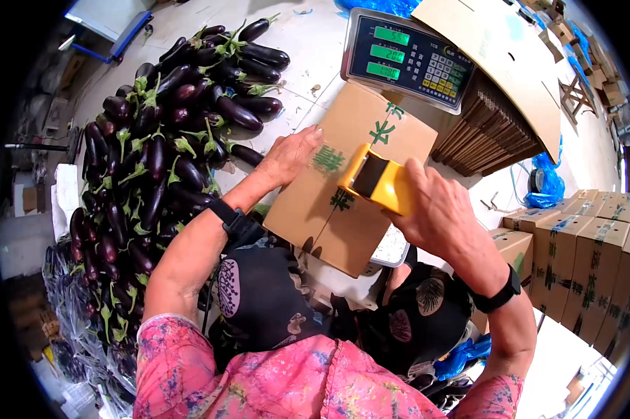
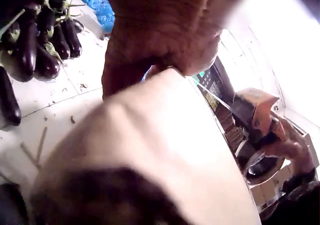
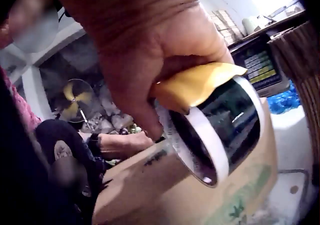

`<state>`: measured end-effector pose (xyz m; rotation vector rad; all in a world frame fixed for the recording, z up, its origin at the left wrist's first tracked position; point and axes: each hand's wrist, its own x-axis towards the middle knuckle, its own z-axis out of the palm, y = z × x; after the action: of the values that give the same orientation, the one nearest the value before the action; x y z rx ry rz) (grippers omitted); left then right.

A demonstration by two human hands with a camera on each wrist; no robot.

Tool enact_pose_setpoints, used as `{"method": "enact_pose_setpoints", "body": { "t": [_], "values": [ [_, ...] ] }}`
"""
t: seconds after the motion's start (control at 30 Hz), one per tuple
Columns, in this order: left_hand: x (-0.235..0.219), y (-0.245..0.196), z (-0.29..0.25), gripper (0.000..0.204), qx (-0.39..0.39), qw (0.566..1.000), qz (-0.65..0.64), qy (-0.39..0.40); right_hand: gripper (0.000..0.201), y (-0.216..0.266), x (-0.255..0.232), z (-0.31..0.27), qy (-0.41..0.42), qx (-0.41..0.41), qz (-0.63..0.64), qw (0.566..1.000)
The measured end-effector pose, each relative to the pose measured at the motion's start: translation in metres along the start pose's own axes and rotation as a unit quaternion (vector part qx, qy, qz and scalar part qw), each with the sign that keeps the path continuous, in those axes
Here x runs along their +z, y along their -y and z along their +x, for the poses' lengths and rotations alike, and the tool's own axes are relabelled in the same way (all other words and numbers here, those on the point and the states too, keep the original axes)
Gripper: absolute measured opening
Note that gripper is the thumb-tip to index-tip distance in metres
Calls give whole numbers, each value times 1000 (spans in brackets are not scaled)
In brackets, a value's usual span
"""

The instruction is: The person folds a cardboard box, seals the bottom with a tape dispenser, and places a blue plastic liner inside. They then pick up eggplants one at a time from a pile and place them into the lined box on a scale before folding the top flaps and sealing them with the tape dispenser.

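My right hand (image 1: 437,209) grips a yellow tape dispenser (image 1: 392,190) over the top of a brown cardboard carton (image 1: 367,115) printed in green. The right wrist view shows its roll of tape (image 3: 225,127), dark with a pale core, hanging beneath the fingers. On the carton's left edge lies my left hand (image 1: 290,157), its fingers along the cardboard. In the left wrist view that hand (image 2: 160,30) is at the top, against a bright carton face. The carton sits slanted in front of the knees, with a metal tray corner (image 1: 392,248) showing beside it.
A large heap of eggplants (image 1: 182,140) covers the floor at left. Beyond the carton stands a scale display (image 1: 409,59), with flattened cardboard (image 1: 479,129) stacked beside it. Packed cartons (image 1: 573,258) line the right side. Blue plastic (image 1: 545,188) lies near them.
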<state>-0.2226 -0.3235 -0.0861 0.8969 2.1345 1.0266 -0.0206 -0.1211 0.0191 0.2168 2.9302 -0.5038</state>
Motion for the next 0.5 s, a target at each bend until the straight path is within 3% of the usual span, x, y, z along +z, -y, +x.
{"method": "enact_pose_setpoints", "body": {
  "t": [0.13,0.5],
  "values": [
    [6,15,4,65,7,999,38,-33,44,-23,19,-25,-38,6,26,999],
    [-2,5,4,57,4,997,74,-13,54,-117,98,-105,-69,41,100,992]
  ]
}}
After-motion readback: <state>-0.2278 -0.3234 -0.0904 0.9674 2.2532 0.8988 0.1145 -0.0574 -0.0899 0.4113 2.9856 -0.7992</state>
